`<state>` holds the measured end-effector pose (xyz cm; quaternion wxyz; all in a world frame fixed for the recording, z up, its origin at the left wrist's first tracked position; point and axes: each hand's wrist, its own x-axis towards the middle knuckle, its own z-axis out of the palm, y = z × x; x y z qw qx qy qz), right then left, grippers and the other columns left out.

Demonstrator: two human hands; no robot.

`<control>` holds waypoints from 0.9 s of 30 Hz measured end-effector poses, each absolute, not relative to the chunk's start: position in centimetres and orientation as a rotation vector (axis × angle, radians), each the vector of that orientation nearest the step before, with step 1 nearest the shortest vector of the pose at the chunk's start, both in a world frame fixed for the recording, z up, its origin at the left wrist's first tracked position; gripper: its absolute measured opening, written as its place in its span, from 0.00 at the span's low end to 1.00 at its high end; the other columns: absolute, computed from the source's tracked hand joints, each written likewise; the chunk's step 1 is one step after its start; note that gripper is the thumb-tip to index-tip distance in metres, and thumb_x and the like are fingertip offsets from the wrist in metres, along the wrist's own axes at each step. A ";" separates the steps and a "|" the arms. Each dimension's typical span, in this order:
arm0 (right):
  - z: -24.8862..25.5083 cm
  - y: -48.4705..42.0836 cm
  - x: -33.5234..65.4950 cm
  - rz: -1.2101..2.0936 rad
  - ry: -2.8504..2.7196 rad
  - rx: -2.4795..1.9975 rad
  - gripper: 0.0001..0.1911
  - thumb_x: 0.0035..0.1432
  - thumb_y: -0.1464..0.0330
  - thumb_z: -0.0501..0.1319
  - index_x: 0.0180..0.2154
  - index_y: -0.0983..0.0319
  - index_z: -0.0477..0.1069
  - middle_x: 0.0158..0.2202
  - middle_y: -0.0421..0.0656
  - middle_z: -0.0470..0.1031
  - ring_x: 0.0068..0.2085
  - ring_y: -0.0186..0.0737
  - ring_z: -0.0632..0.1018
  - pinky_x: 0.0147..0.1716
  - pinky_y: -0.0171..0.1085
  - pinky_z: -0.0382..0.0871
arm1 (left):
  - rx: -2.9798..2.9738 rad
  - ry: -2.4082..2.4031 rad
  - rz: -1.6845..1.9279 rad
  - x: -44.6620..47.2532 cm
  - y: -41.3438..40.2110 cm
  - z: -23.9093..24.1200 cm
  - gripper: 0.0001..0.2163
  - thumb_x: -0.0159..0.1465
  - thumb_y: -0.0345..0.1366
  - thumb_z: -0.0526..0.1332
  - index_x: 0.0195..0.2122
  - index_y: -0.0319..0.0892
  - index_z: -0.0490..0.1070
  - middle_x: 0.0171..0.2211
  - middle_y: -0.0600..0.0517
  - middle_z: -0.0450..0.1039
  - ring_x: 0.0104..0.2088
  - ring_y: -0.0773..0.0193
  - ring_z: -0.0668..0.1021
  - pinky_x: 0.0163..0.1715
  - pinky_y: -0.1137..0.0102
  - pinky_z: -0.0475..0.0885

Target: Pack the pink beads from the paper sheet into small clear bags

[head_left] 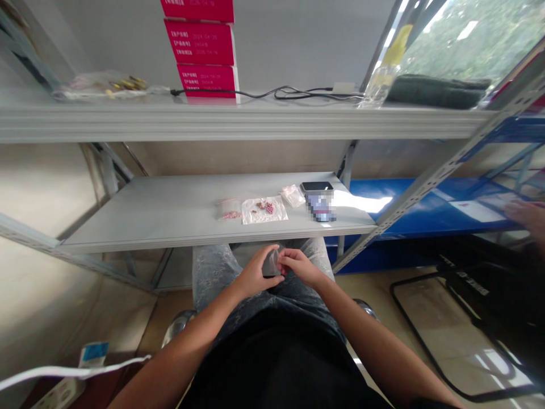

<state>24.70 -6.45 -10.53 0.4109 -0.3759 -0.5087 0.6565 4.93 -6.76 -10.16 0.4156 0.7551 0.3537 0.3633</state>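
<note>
Above my lap, a small clear plastic bag (272, 263) is stretched between my two hands. My left hand (255, 275) holds its left side, thumb and fingers curved in a C shape. With the fingertips pinched together, my right hand (300, 266) grips the bag's right edge. Whether anything lies inside the bag I cannot make out. On the shelf board (170, 207) in front are a clear bag with pink beads (231, 215), a white plastic sheet or flat bag (251, 217) bearing small red beads (267, 207), and some folded clear bags (293, 196).
A phone (317, 186) and a blurred-out bluish item (320, 208) lie at the board's right. The upper shelf (255, 125) carries red boxes (204, 42), a black cable (255, 94) and a spray bottle (385, 71). Another person's hand (528, 216) is at the far right.
</note>
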 end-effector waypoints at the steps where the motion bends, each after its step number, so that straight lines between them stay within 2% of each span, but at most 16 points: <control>1: -10.5 -6.5 24.7 1.658 -1.283 -0.947 0.13 0.57 0.60 0.68 0.27 0.62 0.73 0.24 0.38 0.73 0.24 0.32 0.70 0.28 0.34 0.64 | 1.876 0.902 0.889 4.9 -6.7 -10.2 0.35 0.57 0.38 0.72 0.66 0.47 0.62 0.65 0.43 0.66 0.63 0.48 0.69 0.66 0.54 0.60; 8: -10.4 -6.4 25.0 1.669 -1.289 -0.939 0.13 0.59 0.60 0.66 0.27 0.61 0.73 0.21 0.37 0.73 0.23 0.33 0.71 0.27 0.33 0.65 | 1.653 0.917 0.909 4.8 -5.7 -11.3 0.27 0.59 0.39 0.71 0.59 0.45 0.69 0.54 0.44 0.75 0.54 0.52 0.76 0.58 0.58 0.69; 10: -10.4 -6.4 25.0 1.658 -1.280 -0.962 0.13 0.59 0.60 0.66 0.27 0.61 0.72 0.21 0.38 0.74 0.23 0.33 0.72 0.27 0.33 0.65 | 1.575 0.904 0.913 4.9 -5.6 -11.6 0.24 0.60 0.40 0.70 0.57 0.43 0.70 0.50 0.45 0.76 0.50 0.54 0.78 0.51 0.61 0.73; 12: -10.3 -6.4 24.9 1.645 -1.284 -0.982 0.15 0.60 0.58 0.66 0.27 0.61 0.72 0.21 0.38 0.75 0.23 0.33 0.72 0.27 0.34 0.65 | 1.493 0.890 0.909 5.0 -5.5 -11.8 0.23 0.61 0.44 0.69 0.55 0.43 0.70 0.46 0.46 0.76 0.41 0.59 0.79 0.39 0.67 0.76; 15: -10.0 -6.4 24.8 1.568 -1.275 -0.980 0.17 0.61 0.55 0.66 0.29 0.60 0.70 0.21 0.38 0.74 0.23 0.34 0.73 0.27 0.34 0.66 | 1.391 0.882 0.866 4.9 -5.4 -11.8 0.23 0.63 0.49 0.67 0.54 0.43 0.70 0.38 0.51 0.74 0.25 0.69 0.72 0.21 0.74 0.67; 17: -9.8 -6.5 24.8 1.493 -1.278 -0.946 0.17 0.61 0.53 0.66 0.33 0.59 0.69 0.21 0.37 0.73 0.23 0.35 0.73 0.27 0.35 0.67 | 1.353 0.896 0.847 4.7 -5.3 -11.7 0.23 0.63 0.52 0.66 0.53 0.43 0.71 0.33 0.54 0.72 0.19 0.73 0.66 0.16 0.76 0.61; 21: -9.3 -7.0 24.8 1.385 -1.480 -0.939 0.17 0.62 0.53 0.65 0.44 0.58 0.72 0.23 0.37 0.73 0.23 0.36 0.72 0.26 0.36 0.67 | 1.315 0.890 0.827 4.6 -5.2 -11.3 0.23 0.63 0.54 0.65 0.51 0.42 0.73 0.29 0.55 0.71 0.19 0.73 0.65 0.16 0.76 0.58; 24: -8.8 -7.4 24.8 1.193 -1.700 -1.030 0.15 0.65 0.55 0.63 0.38 0.60 0.77 0.25 0.40 0.74 0.25 0.37 0.72 0.27 0.36 0.64 | 1.277 0.883 0.795 4.7 -5.2 -11.1 0.23 0.62 0.55 0.66 0.49 0.42 0.74 0.30 0.54 0.72 0.20 0.72 0.65 0.18 0.76 0.57; 27: -8.4 -7.5 24.8 1.035 -1.803 -1.083 0.16 0.66 0.57 0.61 0.32 0.60 0.77 0.26 0.41 0.75 0.27 0.37 0.71 0.28 0.36 0.63 | 1.221 0.847 0.822 4.9 -5.2 -11.2 0.23 0.60 0.55 0.68 0.45 0.40 0.75 0.32 0.52 0.74 0.25 0.70 0.70 0.24 0.75 0.63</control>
